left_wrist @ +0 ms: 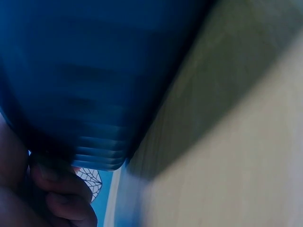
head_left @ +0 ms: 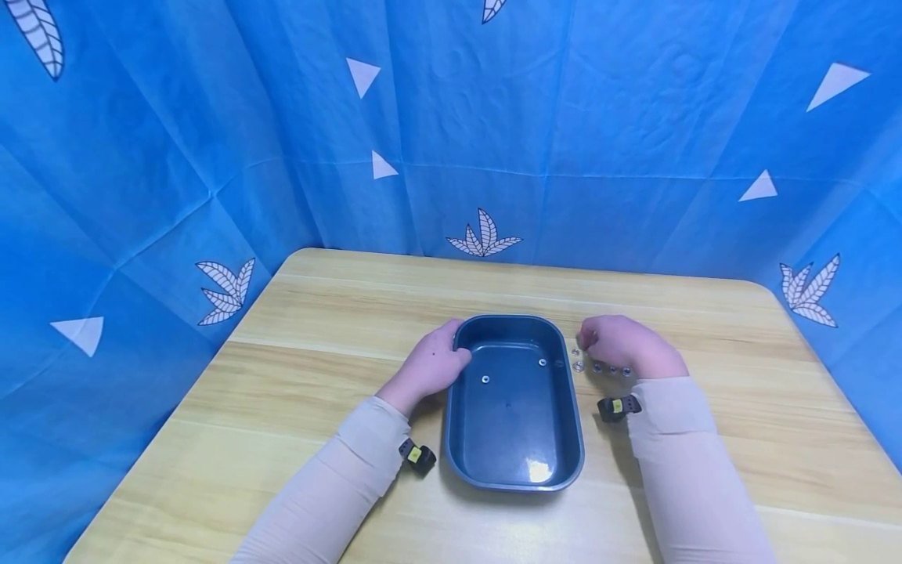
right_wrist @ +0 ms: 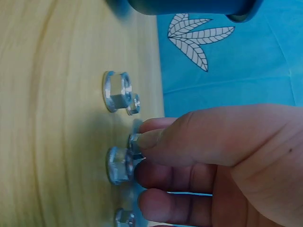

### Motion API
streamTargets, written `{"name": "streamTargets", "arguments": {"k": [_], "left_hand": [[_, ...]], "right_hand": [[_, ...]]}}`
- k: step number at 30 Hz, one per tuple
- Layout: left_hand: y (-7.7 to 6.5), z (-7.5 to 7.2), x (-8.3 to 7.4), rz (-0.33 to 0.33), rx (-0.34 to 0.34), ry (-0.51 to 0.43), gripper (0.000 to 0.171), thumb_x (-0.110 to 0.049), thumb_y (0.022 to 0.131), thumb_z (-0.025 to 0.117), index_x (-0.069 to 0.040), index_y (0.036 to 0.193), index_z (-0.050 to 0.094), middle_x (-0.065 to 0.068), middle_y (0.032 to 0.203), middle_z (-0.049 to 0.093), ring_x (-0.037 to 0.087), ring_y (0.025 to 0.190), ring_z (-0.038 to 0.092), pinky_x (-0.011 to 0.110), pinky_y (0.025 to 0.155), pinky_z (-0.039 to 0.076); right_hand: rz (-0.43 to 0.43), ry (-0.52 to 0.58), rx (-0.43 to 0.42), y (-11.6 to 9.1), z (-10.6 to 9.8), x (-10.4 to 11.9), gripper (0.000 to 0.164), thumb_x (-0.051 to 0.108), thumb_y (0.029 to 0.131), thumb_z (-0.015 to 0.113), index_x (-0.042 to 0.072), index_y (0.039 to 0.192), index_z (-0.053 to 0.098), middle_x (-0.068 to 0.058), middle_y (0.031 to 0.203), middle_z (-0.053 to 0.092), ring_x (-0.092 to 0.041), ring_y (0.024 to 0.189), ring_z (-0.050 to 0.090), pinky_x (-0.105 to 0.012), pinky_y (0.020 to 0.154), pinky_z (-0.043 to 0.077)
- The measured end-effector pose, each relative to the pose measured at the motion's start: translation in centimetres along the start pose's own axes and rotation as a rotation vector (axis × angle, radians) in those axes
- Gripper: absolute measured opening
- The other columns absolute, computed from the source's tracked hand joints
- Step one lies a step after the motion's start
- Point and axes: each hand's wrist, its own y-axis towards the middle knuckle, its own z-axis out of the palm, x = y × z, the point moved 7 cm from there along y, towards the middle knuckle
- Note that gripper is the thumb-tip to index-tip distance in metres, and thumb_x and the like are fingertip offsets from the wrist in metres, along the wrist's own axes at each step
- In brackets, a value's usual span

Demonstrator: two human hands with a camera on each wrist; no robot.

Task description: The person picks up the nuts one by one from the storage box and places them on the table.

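A dark blue rectangular tray with rounded corners has two small metal nuts inside, one nut left of the middle and another nut toward the right wall. My left hand grips the tray's far left rim, thumb over the edge; in the left wrist view its fingers curl beneath the rim. Right of the tray, my right hand is low over the table. Its thumb and forefinger pinch a flange nut, partly hidden by the thumb.
Several flange nuts lie on the wooden table around the right hand: a nut beside the tray wall, a nut near the fingertips, a larger-looking nut beyond. A blue leaf-patterned curtain hangs behind the table.
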Motion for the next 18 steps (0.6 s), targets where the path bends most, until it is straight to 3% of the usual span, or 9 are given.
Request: {"name": "streamTargets", "arguments": {"k": [6, 10, 18], "left_hand": [[-0.1, -0.1, -0.4, 0.024, -0.008, 0.021, 0.053, -0.018, 0.098, 0.053, -0.012, 0.150, 0.046, 0.008, 0.144, 0.057, 0.028, 0.133, 0.052, 0.051, 0.109, 0.043], [-0.1, -0.2, -0.6, 0.025, -0.007, 0.025, 0.054, -0.018, 0.098, 0.054, -0.011, 0.150, 0.046, 0.008, 0.144, 0.057, 0.029, 0.134, 0.052, 0.051, 0.109, 0.043], [-0.1, -0.2, -0.6, 0.027, -0.006, 0.020, 0.055, -0.019, 0.098, 0.053, -0.010, 0.151, 0.045, 0.009, 0.145, 0.055, 0.030, 0.134, 0.051, 0.052, 0.109, 0.043]], "right_hand": [[-0.006, -0.002, -0.003, -0.2, -0.3, -0.1, 0.028, -0.003, 0.084, 0.053, 0.011, 0.102, 0.069, -0.005, 0.093, 0.066, -0.025, 0.084, 0.059, -0.042, 0.073, 0.051], [-0.006, -0.003, 0.011, -0.4, -0.6, 0.2, 0.022, 0.002, 0.090, 0.054, 0.009, 0.105, 0.067, -0.005, 0.088, 0.065, -0.024, 0.078, 0.059, -0.041, 0.069, 0.051], [-0.015, -0.060, -0.023, -1.3, -1.6, 1.5, 0.021, 0.009, 0.092, 0.056, 0.007, 0.110, 0.066, -0.008, 0.100, 0.066, -0.027, 0.089, 0.059, -0.048, 0.080, 0.051]]}}
